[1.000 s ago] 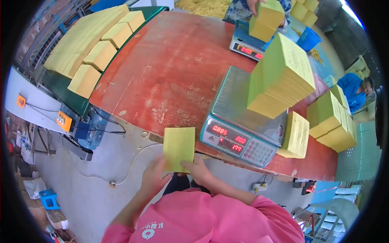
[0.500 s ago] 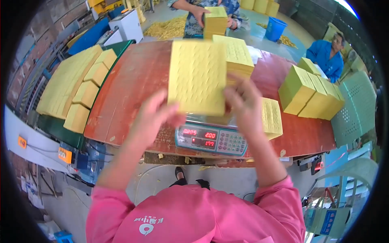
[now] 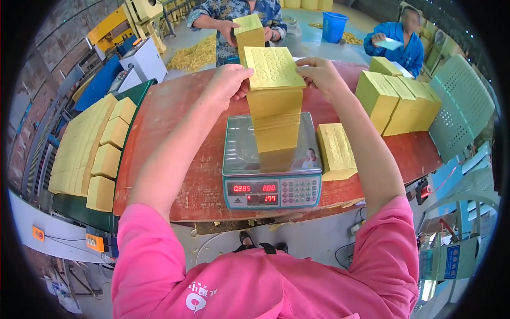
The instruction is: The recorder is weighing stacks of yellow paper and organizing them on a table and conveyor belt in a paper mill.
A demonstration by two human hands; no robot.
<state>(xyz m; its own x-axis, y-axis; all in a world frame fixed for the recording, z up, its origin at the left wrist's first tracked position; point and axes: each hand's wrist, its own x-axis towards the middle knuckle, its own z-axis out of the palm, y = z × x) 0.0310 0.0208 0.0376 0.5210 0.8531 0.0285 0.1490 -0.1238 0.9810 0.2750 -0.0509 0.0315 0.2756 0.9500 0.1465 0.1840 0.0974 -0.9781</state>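
Note:
A tall stack of yellow perforated sheets (image 3: 276, 114) stands on the steel pan of a digital scale (image 3: 241, 154) with a red display. My left hand (image 3: 226, 85) grips the left edge of the top of the stack, and my right hand (image 3: 319, 72) grips its right edge. Both arms reach forward in pink sleeves. A shorter yellow stack (image 3: 336, 150) lies on the table just right of the scale.
The reddish-brown table (image 3: 175, 122) carries more yellow blocks at right (image 3: 401, 101). Rows of yellow stacks (image 3: 90, 143) fill a green surface at left. Across the table a person holds a yellow stack (image 3: 249, 29); another person in blue (image 3: 398, 37) sits far right near a blue bin (image 3: 334, 25).
A second ago my hands held a thin yellow bundle near my body. They lifted it, moved it forward and now hold it on top of the tall stack on the scale.

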